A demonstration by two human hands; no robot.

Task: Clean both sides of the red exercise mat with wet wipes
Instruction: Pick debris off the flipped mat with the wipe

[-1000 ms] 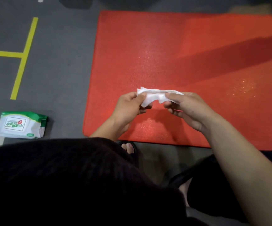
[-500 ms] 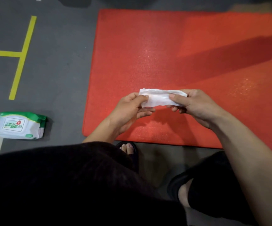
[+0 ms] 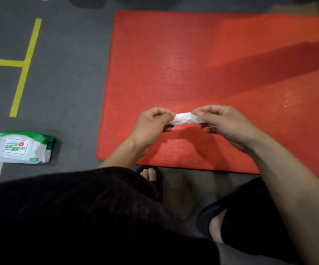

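Above the near edge of the flat red foam exercise mat [image 3: 202,60], the left hand [image 3: 151,125] and right hand [image 3: 225,125] pinch opposite ends of a crumpled white wet wipe [image 3: 184,118]; a green-and-white wipes pack [image 3: 24,147] lies well left of the mat

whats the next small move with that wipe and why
Probably pull the hands apart to open the wipe out flat. It is bunched into a narrow roll, pinched at one end by the left hand and at the other by the right hand, held above the red mat. A spread wipe would likely cover more of the mat once pressed down.
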